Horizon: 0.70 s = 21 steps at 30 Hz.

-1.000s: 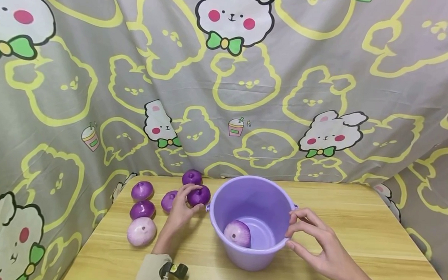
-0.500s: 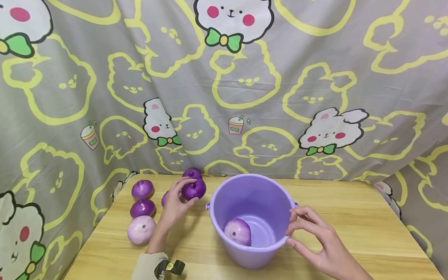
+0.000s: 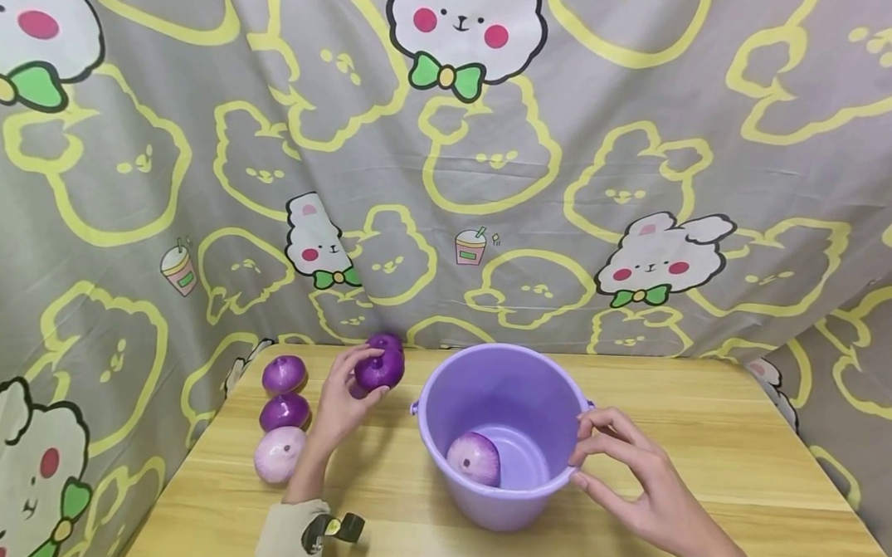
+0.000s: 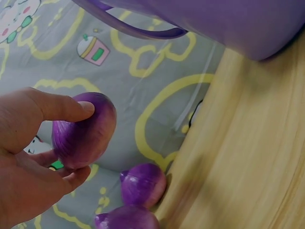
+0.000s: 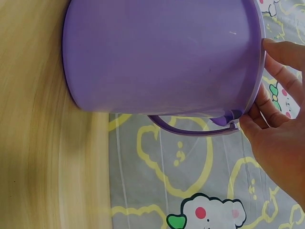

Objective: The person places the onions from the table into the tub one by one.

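My left hand holds a dark purple onion between thumb and fingers. In the left wrist view that onion hangs in the air, apart from two onions beyond it. On the right, my right hand pinches the rim of a lilac bucket. Its thumb and fingers grip the rim beside the handle in the right wrist view. Inside the bucket lies one pale purple onion. Another onion peeks out behind the held one.
Left of my left hand, a column of three onions stands on the wooden table: two purple, the farther onion and the middle onion, and a paler onion nearest. A patterned curtain hangs behind the table.
My left hand has moved left and slightly away from the bucket with the onion, now covering another onion on the table. The right hand stays on the rim.
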Tool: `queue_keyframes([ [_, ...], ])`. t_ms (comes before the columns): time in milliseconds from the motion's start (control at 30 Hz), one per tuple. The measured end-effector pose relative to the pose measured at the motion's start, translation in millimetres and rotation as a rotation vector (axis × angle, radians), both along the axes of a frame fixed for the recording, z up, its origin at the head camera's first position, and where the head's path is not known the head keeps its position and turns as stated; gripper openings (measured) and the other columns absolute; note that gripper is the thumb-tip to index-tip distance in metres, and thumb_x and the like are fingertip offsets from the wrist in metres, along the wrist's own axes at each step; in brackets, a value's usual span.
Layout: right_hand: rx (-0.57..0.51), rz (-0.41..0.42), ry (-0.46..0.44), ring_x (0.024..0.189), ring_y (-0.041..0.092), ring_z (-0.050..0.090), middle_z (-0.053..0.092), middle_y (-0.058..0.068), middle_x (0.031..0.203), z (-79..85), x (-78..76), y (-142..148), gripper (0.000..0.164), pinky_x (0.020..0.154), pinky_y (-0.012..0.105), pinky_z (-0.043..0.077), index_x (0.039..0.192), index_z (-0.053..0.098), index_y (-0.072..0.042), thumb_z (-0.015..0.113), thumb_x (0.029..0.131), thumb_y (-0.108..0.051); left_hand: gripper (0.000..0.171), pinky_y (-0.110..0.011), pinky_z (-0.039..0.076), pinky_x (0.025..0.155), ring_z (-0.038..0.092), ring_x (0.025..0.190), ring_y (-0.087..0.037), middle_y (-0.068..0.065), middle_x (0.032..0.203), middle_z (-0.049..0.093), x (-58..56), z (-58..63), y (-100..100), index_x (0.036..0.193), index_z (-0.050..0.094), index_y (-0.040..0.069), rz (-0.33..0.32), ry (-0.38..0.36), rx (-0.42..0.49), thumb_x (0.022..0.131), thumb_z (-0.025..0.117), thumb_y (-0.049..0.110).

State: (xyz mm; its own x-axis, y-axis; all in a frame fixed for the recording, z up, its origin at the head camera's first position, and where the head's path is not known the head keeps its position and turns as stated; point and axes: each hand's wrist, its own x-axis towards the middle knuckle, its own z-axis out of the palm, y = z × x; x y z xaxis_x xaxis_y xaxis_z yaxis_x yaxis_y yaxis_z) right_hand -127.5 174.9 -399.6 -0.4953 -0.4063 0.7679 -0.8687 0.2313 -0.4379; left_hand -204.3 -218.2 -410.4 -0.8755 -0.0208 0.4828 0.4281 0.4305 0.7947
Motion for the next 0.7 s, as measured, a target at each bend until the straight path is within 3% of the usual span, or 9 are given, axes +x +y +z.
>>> queue_keyframes([
  [400,0.002,0.002,0.000,0.112,0.018,0.054,0.058,0.004,0.114,-0.7,-0.6,0,0.042,0.105,0.021,0.040,0.100,0.070,-0.019,0.084,0.072,0.009,0.055,-0.064,0.046,0.103,0.049,0.127,-0.056,-0.037,0.141,0.046,1.9,6.3,-5,0.124,0.063,-0.010,0.012,0.020,0.004,0.073,0.078,-0.021],
  [633,0.001,0.003,0.001,0.110,0.019,0.054,0.057,0.004,0.114,1.6,1.1,0,0.043,0.104,0.020,0.040,0.100,0.070,-0.019,0.084,0.071,0.010,0.060,-0.056,0.051,0.101,0.052,0.129,-0.046,-0.023,0.145,0.048,-16.3,-21.1,-22,0.128,0.066,0.004,-0.002,0.063,0.010,0.074,0.083,-0.013],
  [700,0.000,0.005,0.004,0.110,0.018,0.054,0.057,0.004,0.113,1.8,1.2,0,0.043,0.104,0.020,0.040,0.100,0.069,-0.019,0.084,0.071,0.010,0.059,-0.056,0.051,0.100,0.052,0.128,-0.046,-0.023,0.145,0.048,-16.0,-20.8,-23,0.129,0.066,0.004,0.001,0.070,0.006,0.074,0.083,-0.012],
])
